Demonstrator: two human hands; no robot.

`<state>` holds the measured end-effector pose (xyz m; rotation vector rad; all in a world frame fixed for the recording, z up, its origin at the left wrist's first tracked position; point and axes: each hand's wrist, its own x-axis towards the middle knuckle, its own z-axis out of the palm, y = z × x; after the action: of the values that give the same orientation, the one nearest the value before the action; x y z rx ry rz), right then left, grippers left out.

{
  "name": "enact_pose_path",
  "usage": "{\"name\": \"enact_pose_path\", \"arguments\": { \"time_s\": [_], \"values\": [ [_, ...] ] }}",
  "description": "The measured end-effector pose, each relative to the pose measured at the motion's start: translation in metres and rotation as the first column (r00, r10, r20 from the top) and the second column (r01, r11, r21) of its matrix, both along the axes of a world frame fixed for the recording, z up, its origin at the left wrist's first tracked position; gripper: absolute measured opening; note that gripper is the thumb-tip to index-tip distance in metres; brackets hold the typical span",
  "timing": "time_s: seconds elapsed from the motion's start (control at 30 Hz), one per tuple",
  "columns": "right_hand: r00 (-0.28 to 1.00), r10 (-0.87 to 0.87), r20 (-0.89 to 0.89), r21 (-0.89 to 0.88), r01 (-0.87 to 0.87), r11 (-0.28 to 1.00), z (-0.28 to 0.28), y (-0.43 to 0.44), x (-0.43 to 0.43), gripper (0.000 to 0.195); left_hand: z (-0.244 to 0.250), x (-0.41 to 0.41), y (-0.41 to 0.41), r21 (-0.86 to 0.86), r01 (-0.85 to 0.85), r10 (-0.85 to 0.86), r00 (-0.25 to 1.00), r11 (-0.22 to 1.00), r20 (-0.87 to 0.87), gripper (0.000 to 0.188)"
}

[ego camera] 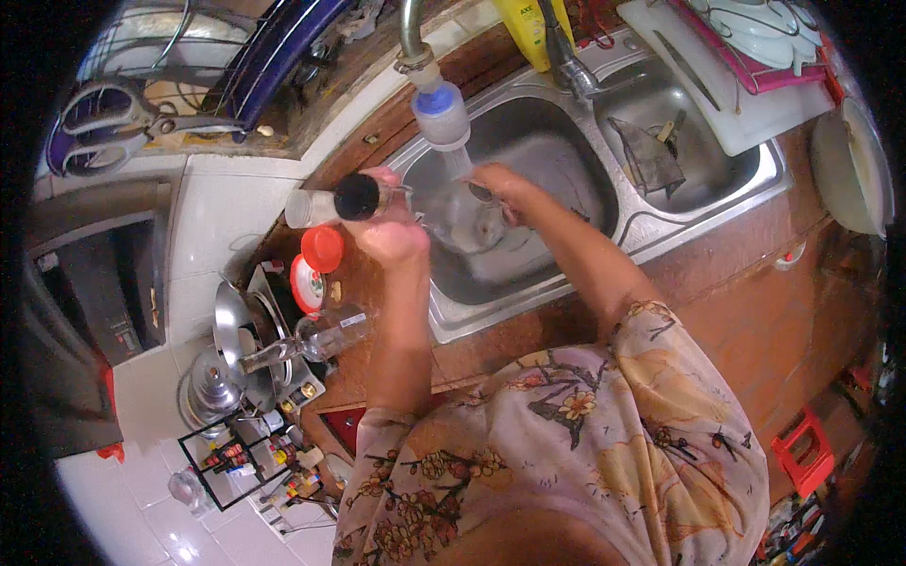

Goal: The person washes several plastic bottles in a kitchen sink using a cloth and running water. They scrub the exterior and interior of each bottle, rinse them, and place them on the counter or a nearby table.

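My left hand [389, 226] is raised over the left rim of the steel sink [453, 325]. Its fingers are wrapped around a clear container with a black cap or collar [357, 197]. A clear cylinder [310, 209] shows just left of the black part; I cannot tell whether the two are joined. My right hand [506, 191] is inside the large basin, under water running from a tap with a white and blue filter head [440, 117]. It grips a small round object [480, 190], partly hidden by the fingers. Below it, something clear, glass or splashing water, blurs against the basin floor.
Left of the sink are a red cap [323, 249], a red-rimmed dish [307, 284] and a clear glass bottle [333, 332]. A grey cloth [651, 159] lies in the smaller basin. Around it stand a yellow bottle [534, 32], a second tap [580, 79] and a white cutting board [768, 131].
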<state>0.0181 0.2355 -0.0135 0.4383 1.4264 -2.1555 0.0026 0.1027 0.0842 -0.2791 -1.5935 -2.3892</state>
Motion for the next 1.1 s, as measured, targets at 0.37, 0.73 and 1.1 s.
{"name": "enact_pose_path", "arguments": {
  "time_s": [0.37,0.73,1.1],
  "values": [
    [0.942,0.133,-0.309,0.062,-0.119,0.991,0.06,-0.048,-0.03,0.049,-0.001,0.004,-0.011,-0.05,0.05,-0.05,0.999,0.997,0.008,0.039],
    [0.971,0.196,0.137,0.218,-0.223,0.95,-0.101,0.0,-0.011,0.046,0.0,0.007,-0.003,-0.088,-0.085,0.081,0.996,0.992,-0.041,0.032],
    [0.892,0.427,0.146,0.971,-0.211,0.109,-0.22,0.004,0.032,0.021,-0.003,0.0,-0.011,-0.005,-0.117,0.118,0.993,0.993,0.026,0.049]
  ]
}}
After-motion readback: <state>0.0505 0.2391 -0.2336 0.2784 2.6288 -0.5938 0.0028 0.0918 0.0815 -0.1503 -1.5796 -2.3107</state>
